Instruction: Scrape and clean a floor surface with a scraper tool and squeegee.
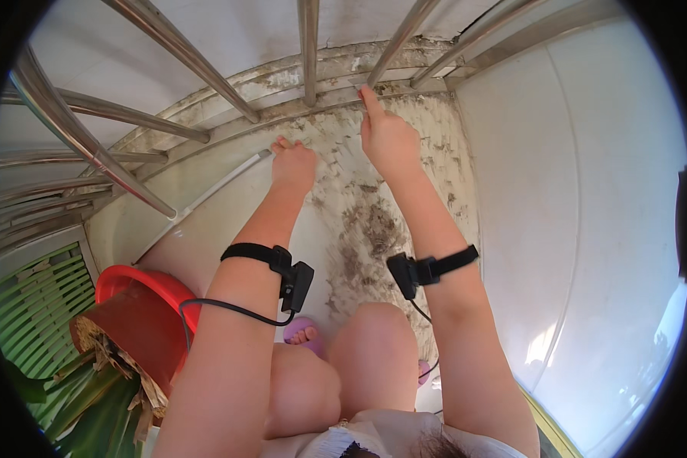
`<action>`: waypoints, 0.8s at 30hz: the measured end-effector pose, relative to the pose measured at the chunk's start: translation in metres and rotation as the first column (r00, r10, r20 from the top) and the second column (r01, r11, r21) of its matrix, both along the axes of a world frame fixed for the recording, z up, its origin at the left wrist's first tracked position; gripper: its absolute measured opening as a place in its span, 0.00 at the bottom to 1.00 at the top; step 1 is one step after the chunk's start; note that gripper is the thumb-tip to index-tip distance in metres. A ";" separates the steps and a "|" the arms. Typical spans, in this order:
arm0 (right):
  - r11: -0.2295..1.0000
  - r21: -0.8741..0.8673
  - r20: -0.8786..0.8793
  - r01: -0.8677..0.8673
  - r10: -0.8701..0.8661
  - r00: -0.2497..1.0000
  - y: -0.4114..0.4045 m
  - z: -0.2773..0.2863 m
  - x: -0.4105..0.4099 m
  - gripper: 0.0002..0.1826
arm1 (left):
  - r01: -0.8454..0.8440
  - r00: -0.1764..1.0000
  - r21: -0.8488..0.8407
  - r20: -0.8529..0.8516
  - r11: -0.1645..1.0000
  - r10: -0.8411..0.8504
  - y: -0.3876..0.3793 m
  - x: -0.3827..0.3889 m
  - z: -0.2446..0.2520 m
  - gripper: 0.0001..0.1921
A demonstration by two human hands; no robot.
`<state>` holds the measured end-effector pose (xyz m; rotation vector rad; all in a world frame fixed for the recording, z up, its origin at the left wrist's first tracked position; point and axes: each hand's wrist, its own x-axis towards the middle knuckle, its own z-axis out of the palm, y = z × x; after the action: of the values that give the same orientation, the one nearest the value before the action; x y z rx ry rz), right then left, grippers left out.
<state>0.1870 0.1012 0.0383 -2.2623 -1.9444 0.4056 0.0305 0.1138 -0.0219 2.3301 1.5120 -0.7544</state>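
Observation:
My right hand point(392, 140) is at the low ledge under the metal railing, index finger extended. It grips what looks like a thin flat scraper point(355, 83), whose pale blade shows past the fingertip; the rest is hidden by the hand. The blade lies at the ledge beside the foot of a metal bar point(401, 43). My left hand point(293, 163) rests on the stained pale wall point(372, 220) with its fingers bent, near the upper end of a white strip or tube point(229, 178). Whether it holds anything is not visible. Dark marks and peeling patches cover the wall between and below both hands.
Curved metal bars point(189, 54) rise from the ledge. At lower left are a red plastic basin point(143, 277), a brown plant pot point(134, 323) with long-leaved greenery, and a green louvred panel point(40, 292). A smooth white panel point(521, 172) stands to the right. Cabled black straps circle both forearms.

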 end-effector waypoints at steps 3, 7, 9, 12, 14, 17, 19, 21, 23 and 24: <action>0.981 0.190 -0.059 0.041 -0.030 0.998 -0.018 0.006 0.019 0.26 | -0.092 0.994 0.059 0.061 0.994 0.089 -0.004 0.000 -0.002 0.19; 0.960 0.242 -0.068 0.139 -0.126 0.990 -0.007 -0.007 0.052 0.19 | -0.104 0.948 -0.074 0.295 0.992 0.121 0.000 0.031 0.002 0.21; 0.960 0.239 -0.092 0.145 -0.127 0.988 0.006 -0.014 0.056 0.18 | -0.038 0.921 0.004 0.388 0.999 0.034 -0.009 0.051 0.002 0.28; 0.963 0.244 -0.087 0.114 -0.095 0.992 0.023 -0.019 0.057 0.17 | 0.010 0.915 0.033 0.403 0.999 -0.023 -0.016 0.079 -0.005 0.36; 0.971 0.225 -0.053 0.076 -0.066 0.996 0.031 -0.024 0.058 0.17 | -0.002 0.947 -0.019 0.322 1.000 0.008 -0.014 0.091 -0.017 0.38; 0.980 0.178 -0.045 0.094 -0.087 0.995 0.033 -0.030 0.058 0.17 | -0.013 0.987 0.038 0.162 0.999 0.006 -0.023 0.095 -0.024 0.40; 0.984 0.148 -0.027 0.095 -0.092 0.995 0.040 -0.026 0.053 0.17 | 0.006 0.988 -0.037 0.156 0.999 0.000 -0.019 0.097 -0.019 0.39; 0.988 0.115 -0.001 0.104 -0.104 0.995 0.050 -0.027 0.056 0.17 | -0.003 0.988 -0.034 0.152 0.999 0.008 -0.020 0.102 -0.020 0.40; 0.975 0.209 0.061 0.079 -0.093 0.994 0.066 -0.032 0.067 0.17 | -0.002 0.987 -0.036 0.161 0.999 0.007 -0.020 0.108 -0.022 0.41; 0.975 0.207 0.054 0.079 -0.092 0.994 0.065 -0.033 0.066 0.17 | -0.010 0.986 -0.021 0.166 1.000 0.013 -0.019 0.106 -0.023 0.41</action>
<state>0.2535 0.1657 0.0055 -2.2406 -1.8151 0.1190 0.1361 0.0949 -0.0453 2.3044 1.4384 -0.5545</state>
